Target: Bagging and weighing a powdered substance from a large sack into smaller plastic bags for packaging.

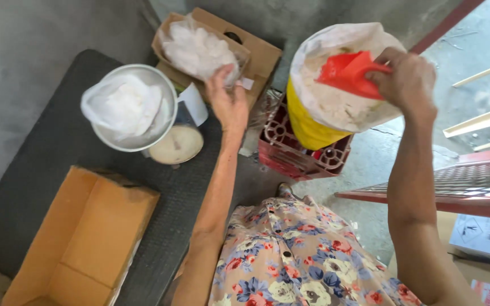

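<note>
Concrete corner, dark mat: we work over a sack.
Our right hand (408, 79) grips the red scoop (347, 72) in the powder sack (336, 107); our left hand (228, 102) pinches a clear bag (199, 51) in its carton (262, 54).

I cannot see the handle of the red scoop (347, 72): my right hand (408, 80) covers it. The sack (336, 85) beneath the scoop hides most of the red crate (301, 150). Left of the sack, the steel bowl (134, 107) covers the scale dial (176, 144). The open carton (80, 238) is cut off by the bottom edge.
</note>
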